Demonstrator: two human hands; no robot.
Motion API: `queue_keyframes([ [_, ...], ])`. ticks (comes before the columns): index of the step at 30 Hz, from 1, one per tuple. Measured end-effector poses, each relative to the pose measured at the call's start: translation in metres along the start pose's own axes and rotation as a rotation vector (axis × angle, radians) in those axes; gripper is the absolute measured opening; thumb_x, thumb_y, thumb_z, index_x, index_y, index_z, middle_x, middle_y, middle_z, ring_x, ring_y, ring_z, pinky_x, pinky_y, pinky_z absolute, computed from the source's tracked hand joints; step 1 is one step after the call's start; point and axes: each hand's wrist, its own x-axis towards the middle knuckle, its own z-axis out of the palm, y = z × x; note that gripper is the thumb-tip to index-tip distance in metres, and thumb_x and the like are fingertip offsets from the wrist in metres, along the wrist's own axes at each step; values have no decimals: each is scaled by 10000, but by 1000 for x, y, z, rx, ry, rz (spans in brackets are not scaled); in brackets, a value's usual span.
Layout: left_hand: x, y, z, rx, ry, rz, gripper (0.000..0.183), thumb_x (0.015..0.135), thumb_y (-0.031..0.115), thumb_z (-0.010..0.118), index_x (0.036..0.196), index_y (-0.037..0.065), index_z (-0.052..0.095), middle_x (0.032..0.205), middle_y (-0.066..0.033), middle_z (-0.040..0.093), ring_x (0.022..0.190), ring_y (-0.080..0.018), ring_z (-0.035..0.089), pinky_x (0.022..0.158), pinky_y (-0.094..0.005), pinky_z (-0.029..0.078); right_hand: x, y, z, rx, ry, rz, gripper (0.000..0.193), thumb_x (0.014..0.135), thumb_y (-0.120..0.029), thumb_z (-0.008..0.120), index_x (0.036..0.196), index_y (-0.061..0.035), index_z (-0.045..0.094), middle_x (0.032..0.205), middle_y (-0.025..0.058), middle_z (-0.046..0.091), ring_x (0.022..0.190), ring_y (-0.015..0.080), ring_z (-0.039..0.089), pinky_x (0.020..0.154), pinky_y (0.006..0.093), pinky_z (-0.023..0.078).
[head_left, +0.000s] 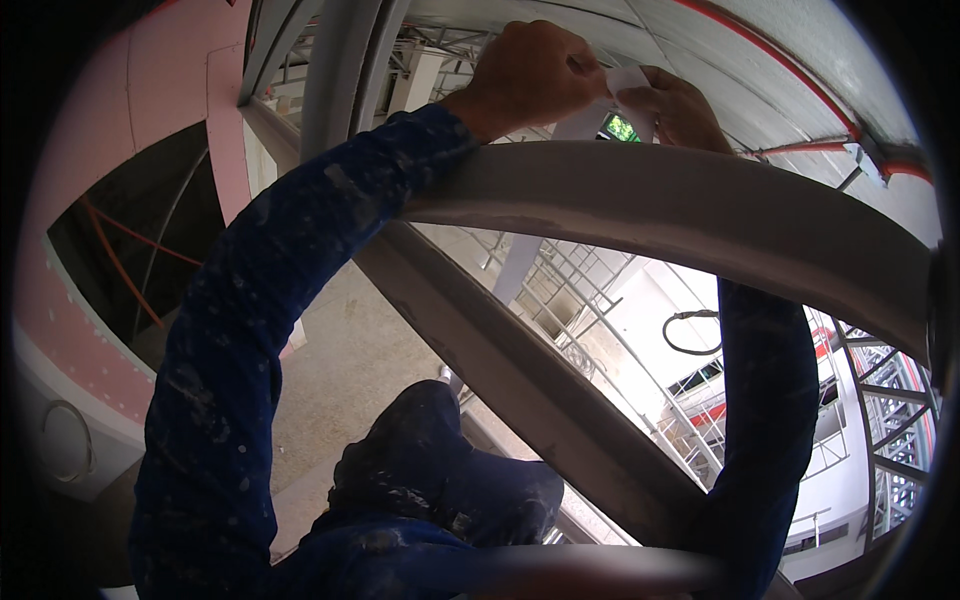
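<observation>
Both arms are raised around a brown-grey beam (pixel 660 195) that curves across the upper view. Above it, my left hand (pixel 540 80) is closed, its thumb and fingers pinched at a white paper-like strip (pixel 628 82). My right hand (pixel 682 110) grips the same strip just to the right, its fingers closed on it. The two hands nearly touch. A pale length, apparently of the same strip, hangs behind the beam and shows again below it. The beam hides part of my right wrist and forearm.
A diagonal beam (pixel 520 370) crosses in front of my legs. Upright metal profiles (pixel 345 75) stand at upper left, beside a pink board wall (pixel 175 85) with a dark opening (pixel 140 240). Scaffolding (pixel 590 300) fills the space below. A red pipe (pixel 780 55) runs along the ceiling.
</observation>
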Motion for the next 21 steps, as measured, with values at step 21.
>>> queue_keyframes([
  [21, 1, 5, -3, 11, -37, -17, 241, 817, 282, 706, 881, 75, 812, 792, -116, 770, 743, -274, 762, 761, -379, 616, 1, -1, -6, -94, -17, 21, 465, 905, -129, 673, 1310, 83, 587, 1148, 182, 677, 1074, 236, 666, 1004, 393, 482],
])
